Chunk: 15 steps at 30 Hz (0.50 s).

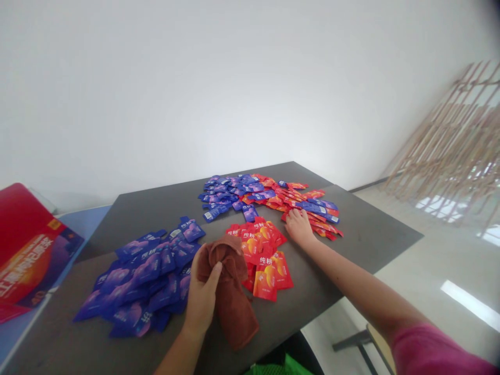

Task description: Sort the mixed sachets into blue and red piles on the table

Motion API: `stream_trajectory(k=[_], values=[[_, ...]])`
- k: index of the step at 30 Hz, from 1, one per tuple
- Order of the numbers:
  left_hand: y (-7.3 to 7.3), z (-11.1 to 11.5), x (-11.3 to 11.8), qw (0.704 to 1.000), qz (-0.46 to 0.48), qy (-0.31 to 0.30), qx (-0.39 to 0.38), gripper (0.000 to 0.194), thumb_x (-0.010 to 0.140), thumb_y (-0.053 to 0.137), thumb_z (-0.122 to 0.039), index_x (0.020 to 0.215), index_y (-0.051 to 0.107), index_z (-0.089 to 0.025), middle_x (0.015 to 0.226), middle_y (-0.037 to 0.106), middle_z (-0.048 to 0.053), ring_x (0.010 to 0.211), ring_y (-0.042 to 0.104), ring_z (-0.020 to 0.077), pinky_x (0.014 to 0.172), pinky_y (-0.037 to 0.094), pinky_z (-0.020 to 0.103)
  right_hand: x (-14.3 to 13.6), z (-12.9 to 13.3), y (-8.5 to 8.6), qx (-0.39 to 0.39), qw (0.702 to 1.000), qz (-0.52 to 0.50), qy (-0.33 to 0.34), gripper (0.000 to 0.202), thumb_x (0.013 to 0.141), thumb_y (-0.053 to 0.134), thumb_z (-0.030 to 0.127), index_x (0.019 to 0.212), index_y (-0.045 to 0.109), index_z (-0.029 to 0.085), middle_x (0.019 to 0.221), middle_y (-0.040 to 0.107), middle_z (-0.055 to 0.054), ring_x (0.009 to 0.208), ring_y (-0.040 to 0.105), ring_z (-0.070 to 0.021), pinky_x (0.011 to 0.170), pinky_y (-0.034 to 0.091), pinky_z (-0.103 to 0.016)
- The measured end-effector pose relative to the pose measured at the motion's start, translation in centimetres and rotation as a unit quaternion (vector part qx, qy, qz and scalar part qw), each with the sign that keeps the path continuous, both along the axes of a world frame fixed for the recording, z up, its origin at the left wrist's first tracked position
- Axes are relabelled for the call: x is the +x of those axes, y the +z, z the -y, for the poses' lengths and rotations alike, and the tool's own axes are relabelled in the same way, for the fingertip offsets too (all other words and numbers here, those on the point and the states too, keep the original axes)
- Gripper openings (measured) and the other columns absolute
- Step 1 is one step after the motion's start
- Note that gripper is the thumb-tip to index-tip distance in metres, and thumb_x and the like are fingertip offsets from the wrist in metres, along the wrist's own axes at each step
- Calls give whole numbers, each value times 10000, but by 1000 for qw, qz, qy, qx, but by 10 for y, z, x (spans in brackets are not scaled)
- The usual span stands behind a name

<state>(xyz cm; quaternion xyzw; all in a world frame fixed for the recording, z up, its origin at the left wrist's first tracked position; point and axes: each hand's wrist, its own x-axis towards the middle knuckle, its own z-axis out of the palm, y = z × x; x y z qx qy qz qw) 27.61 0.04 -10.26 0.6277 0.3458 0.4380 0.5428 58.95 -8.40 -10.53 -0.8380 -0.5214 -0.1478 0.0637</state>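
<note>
My left hand (203, 294) is closed around a bunched brown cloth (236, 312), whose lower end hangs down over the near part of the table. My right hand (299, 226) is stretched out to the mixed pile, its fingers curled on a red sachet (285, 215) at the pile's near edge; the fingertips are partly hidden. In that pile, blue sachets (224, 188) lie mostly on the left and red sachets (291, 195) on the right. Between my hands is a small heap of red sachets (266, 276). Left of the cloth lies a larger heap of blue sachets (136, 281).
The dark grey table (363, 234) stands close to a white wall (250, 94). At far left, a red printed bag (27, 250) rests on a blue surface (84, 219). A rack of thin wooden poles (453, 140) leans at right. Something green (281, 367) shows below the table edge.
</note>
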Motion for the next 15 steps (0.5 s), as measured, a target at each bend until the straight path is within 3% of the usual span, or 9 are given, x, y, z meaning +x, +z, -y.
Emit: stream_trajectory(k=[4,7,11,15], values=[[-2,2,2,999,-35,-11,23,540,899,552,-400,1399,378,-296,1472,450,58,1351,431,219,1120,373,376,2,-1,-8,-23,999,28,6,329,871,392,60,943,711,100,993,679,-212,1104,479,-312,961,295,-445],[-8,2,3,999,-36,-18,14,525,898,552,-396,1385,387,-284,1462,456,70,1339,447,222,1116,372,386,1,3,-5,-17,999,34,9,319,875,399,62,903,714,104,956,688,-203,1060,507,-306,919,321,-429],[-20,-4,7,997,-68,-11,17,529,880,571,-392,1362,403,-257,1436,471,96,1333,449,236,1128,341,431,-5,6,14,31,999,31,-2,321,909,377,99,922,697,89,975,685,-206,978,549,-306,858,351,-432],[-23,-8,6,982,-154,28,108,588,822,631,-394,1347,435,-216,1398,471,141,1350,397,313,1131,279,542,-25,3,47,92,996,19,12,354,965,333,185,1056,670,127,1129,674,-156,1024,589,-261,863,409,-367]])
